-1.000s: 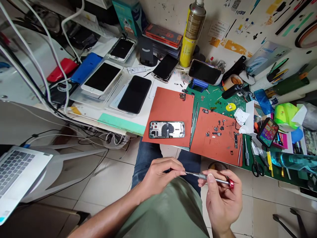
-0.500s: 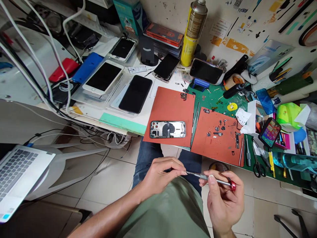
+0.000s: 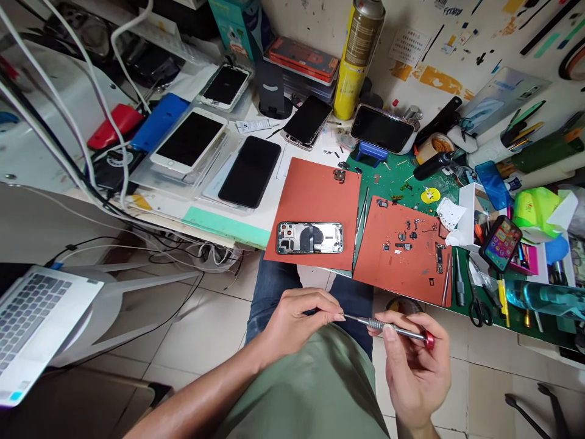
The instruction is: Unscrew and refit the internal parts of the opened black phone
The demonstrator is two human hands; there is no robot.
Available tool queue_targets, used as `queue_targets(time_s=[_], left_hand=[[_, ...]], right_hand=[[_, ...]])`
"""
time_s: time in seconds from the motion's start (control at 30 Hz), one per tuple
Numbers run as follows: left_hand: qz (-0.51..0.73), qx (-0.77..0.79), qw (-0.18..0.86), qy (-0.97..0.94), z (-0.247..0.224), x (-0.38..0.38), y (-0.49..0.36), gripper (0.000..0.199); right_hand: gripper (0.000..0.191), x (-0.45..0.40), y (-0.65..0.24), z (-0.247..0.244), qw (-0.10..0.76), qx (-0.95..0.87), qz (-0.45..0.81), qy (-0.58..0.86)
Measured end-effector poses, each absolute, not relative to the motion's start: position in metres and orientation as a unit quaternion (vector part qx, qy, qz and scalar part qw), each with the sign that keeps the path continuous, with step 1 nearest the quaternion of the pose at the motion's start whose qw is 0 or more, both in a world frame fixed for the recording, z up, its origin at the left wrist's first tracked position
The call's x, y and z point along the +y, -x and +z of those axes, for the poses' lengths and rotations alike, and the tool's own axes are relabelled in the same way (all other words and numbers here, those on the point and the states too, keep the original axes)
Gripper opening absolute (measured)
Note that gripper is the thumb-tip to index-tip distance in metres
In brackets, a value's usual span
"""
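Note:
In my right hand (image 3: pixel 414 360) is a slim precision screwdriver (image 3: pixel 375 324) with a silver shaft and a red end cap, held level above my lap. The thumb and fingers of my left hand (image 3: pixel 307 318) pinch its thin tip; whether a tiny part sits between them is hidden. Beyond my hands, an opened phone housing (image 3: pixel 329 238) lies flat on the left red-brown mat (image 3: pixel 315 195). Small phone parts (image 3: pixel 403 247) and screws are scattered over the right red-brown mat (image 3: pixel 379 268). Tweezers (image 3: pixel 361 222) rest between the two mats.
Several phones, including a black one (image 3: pixel 250 172), lie at the left of the bench. A yellow spray can (image 3: pixel 356 58) and a propped phone (image 3: pixel 381 129) stand behind. Scissors (image 3: pixel 479 310) and a teal bottle (image 3: pixel 543 299) are at right. A laptop (image 3: pixel 41 329) sits lower left.
Both hands keep nearly the same pose on the screwdriver. The view has shifted very slightly; nothing on the bench has visibly moved.

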State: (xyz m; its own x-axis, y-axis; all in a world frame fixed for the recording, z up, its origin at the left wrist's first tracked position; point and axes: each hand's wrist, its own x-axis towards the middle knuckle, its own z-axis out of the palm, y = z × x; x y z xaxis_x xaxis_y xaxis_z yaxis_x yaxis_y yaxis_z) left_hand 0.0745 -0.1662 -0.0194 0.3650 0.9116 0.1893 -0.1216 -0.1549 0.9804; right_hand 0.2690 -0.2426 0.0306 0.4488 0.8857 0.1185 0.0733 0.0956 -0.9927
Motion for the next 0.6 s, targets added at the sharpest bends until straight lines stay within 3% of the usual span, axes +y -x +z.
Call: queue_targets(time_s=[0.6], left_hand=[[0.452,0.336,0.551,-0.616,-0.016,-0.161,-0.075,0.007]], right_hand=[[0.027,-0.23,-0.272,0.022,0.608,-0.298,0.425,0.601]])
